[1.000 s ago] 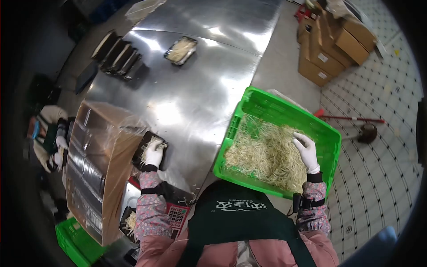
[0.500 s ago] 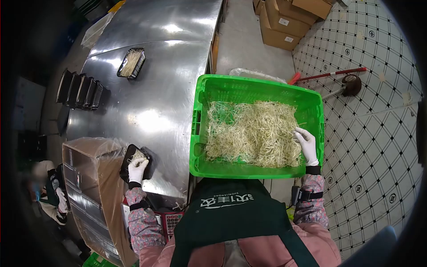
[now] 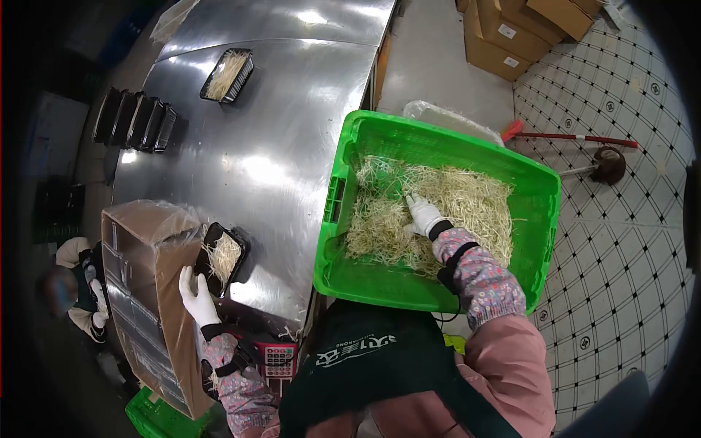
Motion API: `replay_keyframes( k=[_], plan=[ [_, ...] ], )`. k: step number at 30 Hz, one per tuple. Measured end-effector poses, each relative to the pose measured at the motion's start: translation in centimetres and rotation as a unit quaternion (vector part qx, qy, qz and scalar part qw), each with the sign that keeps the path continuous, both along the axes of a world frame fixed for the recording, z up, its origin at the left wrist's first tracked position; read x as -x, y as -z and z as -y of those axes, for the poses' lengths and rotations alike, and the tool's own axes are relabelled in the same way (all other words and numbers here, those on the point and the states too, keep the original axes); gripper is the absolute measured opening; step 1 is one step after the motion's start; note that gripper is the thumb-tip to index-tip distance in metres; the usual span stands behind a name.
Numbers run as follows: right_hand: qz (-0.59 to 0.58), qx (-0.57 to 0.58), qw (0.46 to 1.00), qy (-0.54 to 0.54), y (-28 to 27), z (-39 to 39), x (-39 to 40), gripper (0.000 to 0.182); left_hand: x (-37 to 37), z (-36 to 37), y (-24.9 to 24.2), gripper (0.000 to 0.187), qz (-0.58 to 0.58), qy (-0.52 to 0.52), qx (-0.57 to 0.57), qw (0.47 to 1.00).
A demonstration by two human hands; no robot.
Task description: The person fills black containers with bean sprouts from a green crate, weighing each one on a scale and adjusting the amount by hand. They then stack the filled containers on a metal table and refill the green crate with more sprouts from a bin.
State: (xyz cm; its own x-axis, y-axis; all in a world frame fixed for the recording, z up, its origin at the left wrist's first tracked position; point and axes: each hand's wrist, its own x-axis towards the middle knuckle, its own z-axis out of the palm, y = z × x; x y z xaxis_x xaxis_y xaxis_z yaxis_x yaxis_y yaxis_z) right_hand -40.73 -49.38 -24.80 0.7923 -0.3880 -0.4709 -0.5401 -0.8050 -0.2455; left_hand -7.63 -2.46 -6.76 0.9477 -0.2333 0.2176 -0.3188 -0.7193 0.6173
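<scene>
My right hand (image 3: 423,214), in a white glove, reaches into a green crate (image 3: 445,296) and touches the pale bean sprouts (image 3: 467,201) heaped there. Its fingers are stretched out, with the thumb apart. My left hand (image 3: 197,296), also gloved in white, is open with fingers spread, just beside a black plastic tray (image 3: 237,271). A small heap of sprouts (image 3: 223,257) lies in that tray. Below it sits a red scale with a keypad (image 3: 279,361), partly covered by my left sleeve.
Farther along the metal table (image 3: 292,95) stands a filled tray of sprouts (image 3: 228,75). Several black trays (image 3: 135,120) stand stacked at its left edge. A plastic-wrapped carton (image 3: 157,306) is left of my hand. Cardboard boxes (image 3: 511,33) and a red-handled tool (image 3: 577,136) are on the right. Another person (image 3: 84,292) is at far left.
My right hand has moved left from the crate's right side to the middle of the sprouts. My left hand has come off the tray's sprouts, down and left, and opened. The view has shifted.
</scene>
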Motion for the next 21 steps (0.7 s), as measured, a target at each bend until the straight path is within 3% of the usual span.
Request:
replay_keyframes(
  k=[1, 2, 4, 5, 6, 8, 9, 10, 12, 13, 17, 19, 21],
  plan=[
    [0.006, 0.070, 0.997, -0.037, 1.1, -0.5, -0.1, 0.072, 1.6, 0.9, -1.6, 0.036, -0.048, -0.012, 0.015, 0.999],
    [0.006, 0.062, 0.997, -0.042, 2.2, -0.9, -0.4, 0.072, 2.7, 0.8, -1.4, 0.033, -0.080, -0.013, 0.077, 0.994],
    [-0.093, 0.139, 0.985, -0.042, 7.9, -2.0, 0.6, 0.087, 5.1, 1.4, -2.2, 0.031, -0.092, 0.011, 0.052, 0.994],
    [-0.004, 0.221, 0.974, -0.045, 11.9, -2.5, 2.1, 0.065, 6.2, 1.9, -2.3, 0.029, -0.115, -0.004, 0.084, 0.990],
    [-0.029, 0.116, 0.991, -0.056, 9.7, -2.0, 1.8, 0.036, 6.9, 1.7, -2.1, 0.027, -0.107, 0.003, 0.072, 0.992],
    [0.000, 0.074, 0.996, -0.054, 10.4, -1.5, 3.3, 0.017, 8.1, 1.5, -1.6, 0.026, -0.105, 0.012, 0.076, 0.992],
    [0.076, 0.015, 0.997, -0.009, 8.7, -1.2, 3.3, 0.017, 8.4, 1.2, -1.0, 0.024, -0.105, 0.008, 0.097, 0.990],
    [0.073, 0.016, 0.997, -0.015, 7.2, -1.0, 3.0, 0.017, 8.8, 1.5, -1.2, 0.024, -0.107, 0.003, 0.099, 0.989],
    [0.146, -0.100, 0.975, 0.136, 5.0, -1.2, 1.6, 0.027, 10.0, 2.3, -1.8, 0.022, -0.128, -0.009, 0.137, 0.982],
    [0.085, -0.159, 0.966, 0.186, 5.1, -1.5, 0.9, 0.050, 10.4, 2.2, -1.8, 0.021, -0.132, -0.007, 0.124, 0.983],
    [0.018, -0.063, 0.982, 0.177, 3.7, -4.9, -2.9, 0.069, 11.9, 3.1, -1.7, 0.020, -0.146, -0.001, 0.122, 0.982],
    [0.031, -0.032, 0.995, 0.090, 3.0, -6.9, -5.1, 0.090, 12.5, 3.4, -1.7, 0.019, -0.144, 0.009, 0.126, 0.981],
    [-0.002, -0.070, 0.994, 0.082, 3.8, -8.2, -5.7, 0.061, 12.9, 3.9, -1.7, 0.019, -0.145, 0.009, 0.125, 0.981]
  ],
)
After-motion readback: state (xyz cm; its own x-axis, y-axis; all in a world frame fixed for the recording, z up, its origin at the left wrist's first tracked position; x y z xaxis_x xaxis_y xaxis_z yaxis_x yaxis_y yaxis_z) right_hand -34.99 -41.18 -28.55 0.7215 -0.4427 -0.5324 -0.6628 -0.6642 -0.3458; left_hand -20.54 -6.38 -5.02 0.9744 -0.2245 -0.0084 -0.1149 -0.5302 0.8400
